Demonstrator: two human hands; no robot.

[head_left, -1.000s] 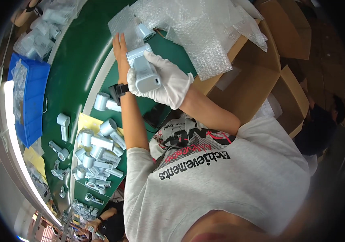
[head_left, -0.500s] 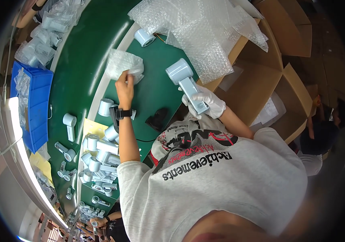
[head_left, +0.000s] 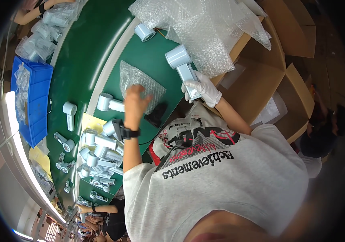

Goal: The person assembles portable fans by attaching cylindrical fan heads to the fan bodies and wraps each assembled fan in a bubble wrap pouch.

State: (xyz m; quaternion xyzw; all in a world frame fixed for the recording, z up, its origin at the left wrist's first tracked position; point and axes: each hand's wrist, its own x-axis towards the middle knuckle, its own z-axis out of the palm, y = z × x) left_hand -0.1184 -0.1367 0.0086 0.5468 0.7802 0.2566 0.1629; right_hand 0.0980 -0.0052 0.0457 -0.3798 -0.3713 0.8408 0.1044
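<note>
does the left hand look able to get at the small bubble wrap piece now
Probably yes: the left hand overlaps the small bubble wrap piece in this view, seemingly holds nothing, and nothing visible blocks the way.

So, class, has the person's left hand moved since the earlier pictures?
Yes: the left hand has moved toward the person's shirt, farther from the pale-blue cylinder beside the bubble-wrap sheets.

A glossy pale-blue handheld device (head_left: 185,72) slants, drum-shaped head upper left, straight handle lower right; a clear bubble-wrap piece (head_left: 145,82) lies on the green counter (head_left: 154,56).
</note>
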